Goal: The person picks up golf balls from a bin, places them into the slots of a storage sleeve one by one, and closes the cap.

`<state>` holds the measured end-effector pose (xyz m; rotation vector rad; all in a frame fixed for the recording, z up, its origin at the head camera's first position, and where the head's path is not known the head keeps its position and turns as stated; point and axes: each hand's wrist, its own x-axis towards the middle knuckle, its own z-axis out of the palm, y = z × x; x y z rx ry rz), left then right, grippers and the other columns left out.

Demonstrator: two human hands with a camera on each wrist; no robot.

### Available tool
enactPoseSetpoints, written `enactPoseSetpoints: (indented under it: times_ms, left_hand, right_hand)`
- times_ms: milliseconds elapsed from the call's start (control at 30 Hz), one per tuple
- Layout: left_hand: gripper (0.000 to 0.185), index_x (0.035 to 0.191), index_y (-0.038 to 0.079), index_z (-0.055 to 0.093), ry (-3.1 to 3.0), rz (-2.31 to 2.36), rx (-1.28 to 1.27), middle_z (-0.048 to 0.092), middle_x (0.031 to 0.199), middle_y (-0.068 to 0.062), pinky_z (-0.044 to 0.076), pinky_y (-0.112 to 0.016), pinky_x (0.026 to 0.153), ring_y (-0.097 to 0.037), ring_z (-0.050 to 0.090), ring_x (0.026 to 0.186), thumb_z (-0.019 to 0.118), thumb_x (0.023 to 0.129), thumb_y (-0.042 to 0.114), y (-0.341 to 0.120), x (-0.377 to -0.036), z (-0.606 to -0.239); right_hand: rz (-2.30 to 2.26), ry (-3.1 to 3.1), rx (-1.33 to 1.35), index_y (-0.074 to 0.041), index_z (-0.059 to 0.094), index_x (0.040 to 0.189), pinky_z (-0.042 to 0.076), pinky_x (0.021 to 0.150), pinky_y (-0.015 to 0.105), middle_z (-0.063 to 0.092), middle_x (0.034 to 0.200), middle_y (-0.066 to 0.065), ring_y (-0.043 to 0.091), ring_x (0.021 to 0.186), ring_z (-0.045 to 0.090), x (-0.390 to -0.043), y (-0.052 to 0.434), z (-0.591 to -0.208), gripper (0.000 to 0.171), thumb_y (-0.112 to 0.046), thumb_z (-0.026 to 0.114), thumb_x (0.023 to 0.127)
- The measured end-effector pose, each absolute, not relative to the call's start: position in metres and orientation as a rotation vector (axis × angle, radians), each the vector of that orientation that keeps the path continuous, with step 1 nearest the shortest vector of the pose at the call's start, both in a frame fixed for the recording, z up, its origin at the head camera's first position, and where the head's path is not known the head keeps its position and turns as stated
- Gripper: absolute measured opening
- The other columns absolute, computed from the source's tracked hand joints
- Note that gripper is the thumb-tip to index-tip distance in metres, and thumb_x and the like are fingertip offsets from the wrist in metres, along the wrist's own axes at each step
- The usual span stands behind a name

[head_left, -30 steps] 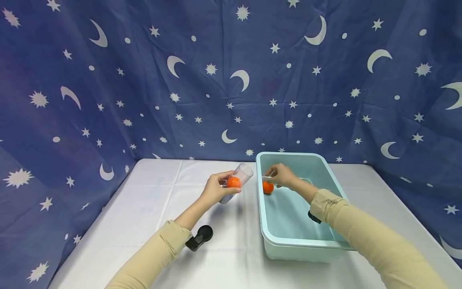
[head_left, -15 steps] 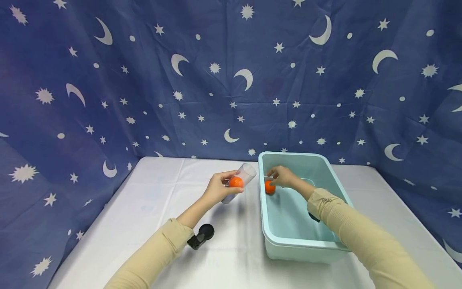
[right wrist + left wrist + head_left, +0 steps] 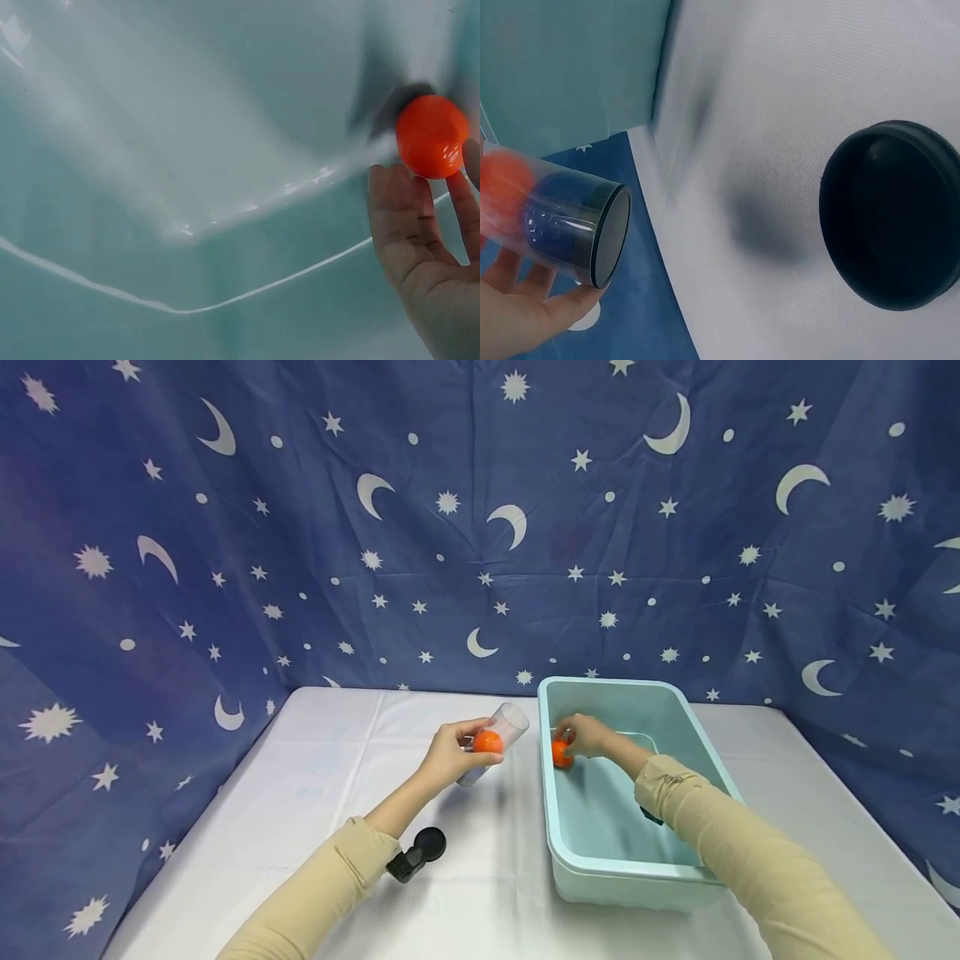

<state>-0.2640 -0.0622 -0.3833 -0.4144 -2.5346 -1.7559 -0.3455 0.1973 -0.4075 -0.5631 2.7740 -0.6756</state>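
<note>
My left hand (image 3: 450,756) grips a clear tube (image 3: 512,724) above the table, tilted with its open end toward the bin. Inside the tube are an orange ball (image 3: 488,742) and, nearer its dark-rimmed base, a dark blue ball (image 3: 555,214). My right hand (image 3: 588,735) reaches down into the pale teal bin (image 3: 551,810). Its fingers pinch another orange ball (image 3: 431,136) low beside the bin's left wall. In the right wrist view, the thumb is cut off by the frame edge.
A black round cup-like piece (image 3: 896,217) shows beside the left cuff, over the white-covered table (image 3: 465,910). The bin's raised rim runs between both hands. Behind the table hangs a blue curtain (image 3: 420,527) with moons and stars.
My right hand has lowered slightly, and its fingers have closed in around the orange ball in the bin. The left hand and tube have hardly moved; the head view has shifted a little.
</note>
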Motion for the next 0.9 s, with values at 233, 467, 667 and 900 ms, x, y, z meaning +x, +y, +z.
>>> enactPoseSetpoints:
  times_ms: [233,467,667,900]
  left_hand:
    - [0.055,0.122,0.001,0.062,-2.528,-1.758,-0.411,0.065,0.118,-0.018,0.055,-0.033,0.079,-0.029,0.064,0.096,0.081,0.070,0.006,-0.060,-0.264,-0.381]
    - [0.054,0.121,0.001,0.063,-2.535,-1.768,-0.399,0.066,0.117,-0.018,0.054,-0.033,0.080,-0.028,0.064,0.095,0.081,0.070,0.004,-0.057,-0.262,-0.382]
    - [0.055,0.121,0.001,0.063,-2.534,-1.760,-0.415,0.066,0.117,-0.018,0.054,-0.033,0.080,-0.028,0.064,0.096,0.081,0.070,0.005,-0.057,-0.263,-0.383]
    - [0.055,0.121,0.002,0.063,-2.540,-1.756,-0.403,0.066,0.116,-0.017,0.054,-0.033,0.080,-0.029,0.063,0.096,0.081,0.070,0.006,-0.057,-0.265,-0.381]
  right_hand:
    - [-0.709,2.706,-0.577,-0.005,0.061,0.098,0.054,0.054,0.032,0.061,0.093,0.015,0.023,0.072,0.056,-0.358,0.196,-0.429,0.031,-0.002,0.077,0.071]
    - [-0.641,2.726,-0.550,0.004,0.058,0.096,0.053,0.054,0.024,0.060,0.089,0.016,0.015,0.064,0.053,-0.317,0.177,-0.394,0.029,0.003,0.074,0.072]
    - [-0.703,2.711,-0.537,0.005,0.061,0.097,0.055,0.060,0.027,0.061,0.088,0.017,0.018,0.070,0.055,-0.315,0.181,-0.389,0.029,0.002,0.074,0.072]
    - [-0.724,2.757,-0.612,0.007,0.062,0.097,0.053,0.064,0.025,0.064,0.088,0.020,0.021,0.076,0.057,-0.315,0.186,-0.380,0.029,0.001,0.073,0.071]
